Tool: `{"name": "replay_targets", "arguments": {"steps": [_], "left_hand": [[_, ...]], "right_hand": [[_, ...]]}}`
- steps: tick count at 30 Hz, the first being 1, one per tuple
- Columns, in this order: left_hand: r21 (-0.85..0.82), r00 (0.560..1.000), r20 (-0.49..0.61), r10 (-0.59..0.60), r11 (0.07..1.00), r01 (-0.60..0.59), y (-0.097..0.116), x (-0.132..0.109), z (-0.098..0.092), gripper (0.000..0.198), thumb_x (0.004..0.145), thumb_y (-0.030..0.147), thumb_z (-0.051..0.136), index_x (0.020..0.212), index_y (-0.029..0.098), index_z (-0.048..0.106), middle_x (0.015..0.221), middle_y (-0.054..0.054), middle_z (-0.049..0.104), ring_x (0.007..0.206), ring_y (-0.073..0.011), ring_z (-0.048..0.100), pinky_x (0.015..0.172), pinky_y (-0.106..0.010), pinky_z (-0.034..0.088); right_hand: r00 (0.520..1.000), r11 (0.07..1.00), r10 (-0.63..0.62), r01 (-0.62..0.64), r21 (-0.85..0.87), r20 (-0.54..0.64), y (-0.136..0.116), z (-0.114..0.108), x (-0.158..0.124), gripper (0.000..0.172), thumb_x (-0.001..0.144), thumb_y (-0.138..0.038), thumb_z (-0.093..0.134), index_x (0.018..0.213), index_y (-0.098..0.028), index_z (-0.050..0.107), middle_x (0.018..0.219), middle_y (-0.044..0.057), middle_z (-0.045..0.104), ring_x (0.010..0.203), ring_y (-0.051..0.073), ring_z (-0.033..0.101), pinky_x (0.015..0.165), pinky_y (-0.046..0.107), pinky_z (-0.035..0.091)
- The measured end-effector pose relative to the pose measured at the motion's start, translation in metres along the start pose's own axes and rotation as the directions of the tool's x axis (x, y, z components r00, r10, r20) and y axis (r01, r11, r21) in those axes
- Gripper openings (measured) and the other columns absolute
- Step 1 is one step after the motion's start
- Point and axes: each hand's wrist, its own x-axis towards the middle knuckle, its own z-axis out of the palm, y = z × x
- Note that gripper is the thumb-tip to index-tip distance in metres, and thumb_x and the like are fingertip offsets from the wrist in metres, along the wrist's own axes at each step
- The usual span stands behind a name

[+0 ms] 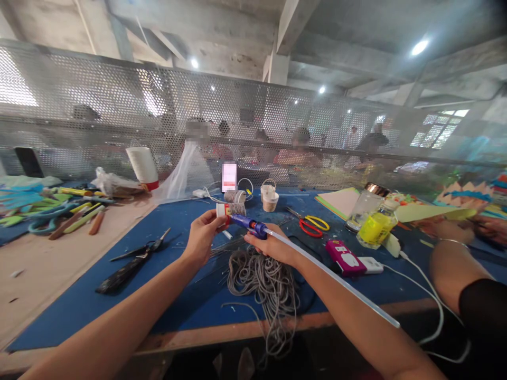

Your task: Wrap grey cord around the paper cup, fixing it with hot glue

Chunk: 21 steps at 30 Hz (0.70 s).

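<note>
Two bare forearms (119,316) reach in from the near edge over the blue table (178,216). On the table below the hands lies a loose heap of grey cord (263,279), with strands trailing off the front edge. The right hand (273,247) has its fingers closed round the grip of a blue glue gun (249,226). A long clear glue stick (328,274) juts back from the gun over the wrist. The left hand (204,232) pinches a small cup (227,209) by its end with thumb and fingertips and holds it in the air, clear of the table. The cup looks cord-wrapped, and the gun's nozzle meets its side.

The work would likely go best with short dabs of glue at the wrap's edge, the left fingertips kept away from the hot tip, and the stick's long tail kept from catching on anything.
</note>
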Motion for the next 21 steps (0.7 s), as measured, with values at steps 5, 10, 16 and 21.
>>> {"name": "replay_targets", "arguments": {"steps": [5,10,16,21], "left_hand": [[0.032,1.000,0.008,0.027,0.999,-0.027,0.0009,-0.0007,0.0003,0.027,0.071,0.029,0.075,0.093,0.015,0.073,0.091,-0.007,0.071,0.083,-0.0200,0.063,0.079,-0.033,0.049],[0.046,0.999,0.011,0.031,0.998,-0.031,0.0004,-0.0011,-0.0002,0.026,0.071,0.027,0.074,0.094,0.015,0.074,0.091,-0.007,0.072,0.083,-0.0198,0.064,0.079,-0.033,0.049],[0.055,0.999,0.001,0.037,0.998,-0.037,-0.0004,-0.0003,-0.0003,0.026,0.070,0.028,0.075,0.093,0.015,0.074,0.089,-0.006,0.072,0.081,-0.0194,0.063,0.077,-0.032,0.049],[0.059,0.999,0.005,0.034,0.998,-0.034,-0.0002,-0.0001,-0.0001,0.027,0.070,0.028,0.075,0.093,0.016,0.074,0.089,-0.005,0.072,0.081,-0.0186,0.063,0.078,-0.032,0.049]], "right_hand": [[1.000,1.000,-0.004,0.004,-0.007,-0.016,0.0024,0.0004,0.0010,0.029,0.084,-0.048,0.059,0.084,-0.019,0.062,0.055,-0.004,0.055,0.043,0.008,0.047,0.044,0.019,0.039],[1.000,1.000,0.000,-0.001,-0.026,-0.014,0.0031,0.0002,0.0018,0.032,0.085,-0.050,0.057,0.084,-0.018,0.061,0.056,-0.004,0.055,0.043,0.008,0.047,0.044,0.019,0.038],[1.000,0.997,0.002,-0.003,-0.078,-0.007,-0.0022,-0.0033,-0.0002,0.034,0.085,-0.051,0.057,0.081,-0.018,0.063,0.052,-0.006,0.049,0.043,0.008,0.048,0.048,0.020,0.039],[1.000,0.996,0.004,-0.005,-0.087,-0.006,-0.0038,-0.0035,-0.0006,0.032,0.085,-0.050,0.058,0.081,-0.018,0.063,0.052,-0.006,0.051,0.044,0.008,0.049,0.047,0.020,0.038]]}}
